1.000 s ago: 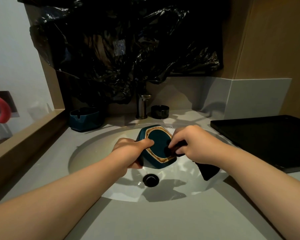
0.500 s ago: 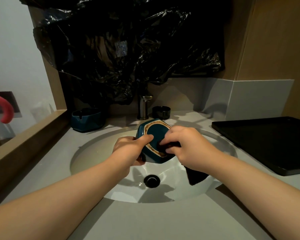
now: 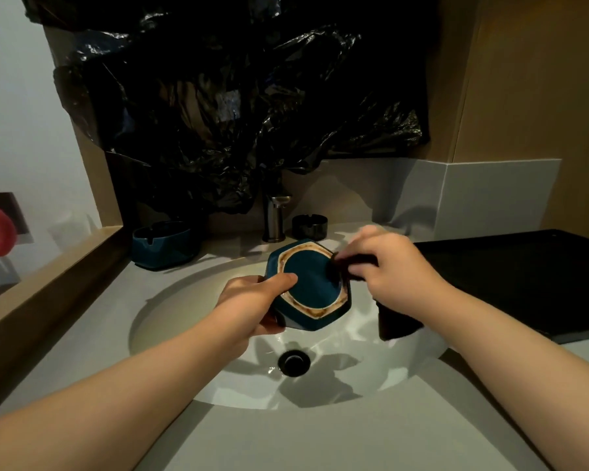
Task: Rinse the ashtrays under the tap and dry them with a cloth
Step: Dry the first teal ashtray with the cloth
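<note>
Head view: the teal ashtray (image 3: pixel 312 287) is held tilted above the basin (image 3: pixel 184 300), left hand (image 3: pixel 252 300) gripping its edge, right hand (image 3: pixel 388 270) pinching a dark cloth (image 3: pixel 397 322) against its flat face (glazed ceramic, probably heavy, slick, chippable; grip the rim).

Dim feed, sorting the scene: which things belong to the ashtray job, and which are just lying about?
Job: hexagonal ashtray in the left hand; dark cloth in the right hand; tap; sink; blue ashtray and black ashtray on the counter.
Lying about: black tray; black plastic sheet; pink curved object.
</note>
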The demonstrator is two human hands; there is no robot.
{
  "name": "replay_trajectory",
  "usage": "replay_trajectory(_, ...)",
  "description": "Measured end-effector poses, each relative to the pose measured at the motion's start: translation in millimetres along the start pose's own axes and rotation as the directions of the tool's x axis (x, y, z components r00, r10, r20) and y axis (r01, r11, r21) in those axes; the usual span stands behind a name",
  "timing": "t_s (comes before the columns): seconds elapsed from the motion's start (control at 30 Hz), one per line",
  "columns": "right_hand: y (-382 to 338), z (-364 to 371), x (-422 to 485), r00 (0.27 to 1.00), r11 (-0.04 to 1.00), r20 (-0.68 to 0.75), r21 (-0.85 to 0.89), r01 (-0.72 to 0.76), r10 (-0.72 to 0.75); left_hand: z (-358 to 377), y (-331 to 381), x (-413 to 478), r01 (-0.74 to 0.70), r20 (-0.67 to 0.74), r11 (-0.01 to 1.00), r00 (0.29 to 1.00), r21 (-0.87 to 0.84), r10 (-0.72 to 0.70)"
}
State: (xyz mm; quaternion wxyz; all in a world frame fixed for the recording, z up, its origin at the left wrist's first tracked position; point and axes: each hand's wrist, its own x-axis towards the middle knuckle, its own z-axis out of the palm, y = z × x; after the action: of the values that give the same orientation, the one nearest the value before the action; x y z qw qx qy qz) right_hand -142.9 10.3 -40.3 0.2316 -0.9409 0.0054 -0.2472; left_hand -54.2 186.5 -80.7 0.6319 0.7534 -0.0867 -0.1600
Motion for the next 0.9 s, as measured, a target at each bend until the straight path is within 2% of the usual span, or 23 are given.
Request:
replay_trajectory(0.07,3.1,-2.6,2.6,0.99,0.987,-0.124,0.152,-0.05,0.07,2.5,-0.5,-2.4,-0.026,0.05,0.999,0.998,0.045,0.024)
replay_trajectory(0.1,2.9,-2.2,3.4,0.989,0.983,-0.129,0.179,-0.046,0.07,3.9,-1.1,-3.3,-0.042,0.078,0.996,0.996,0.075,0.036)
replay_trajectory(0.27,2.1,1.2,5.2,1.0,0.982,-0.004,0.189,-0.007,0.008,5.5,-1.7,-4.6,-0.087,0.162,0.99,0.984,0.111,0.068)
replay_trajectory(0.43,6.1,-4.8,6.3,1.0,0.961,0.013,0.276,-0.019,0.016,4.1,-2.0,-4.3,-0.056,0.155,0.998,0.986,0.016,0.053)
replay_trajectory(0.57,9.2,-7.2,5.4,0.999,0.948,0.002,0.316,-0.032,0.033,1.9,-0.1,-4.1,-0.003,0.14,0.991,0.99,-0.134,0.022)
replay_trajectory(0.77,8.3,-5.1,3.8,0.999,0.952,-0.012,0.304,-0.042,0.048,-1.8,2.5,-1.7,0.075,0.101,0.942,0.994,-0.326,-0.044)
replay_trajectory(0.9,3.7,1.9,2.6,1.0,0.967,-0.03,0.253,0.0,0.008,-3.5,2.0,1.3,0.094,0.079,0.925,0.994,-0.368,-0.069)
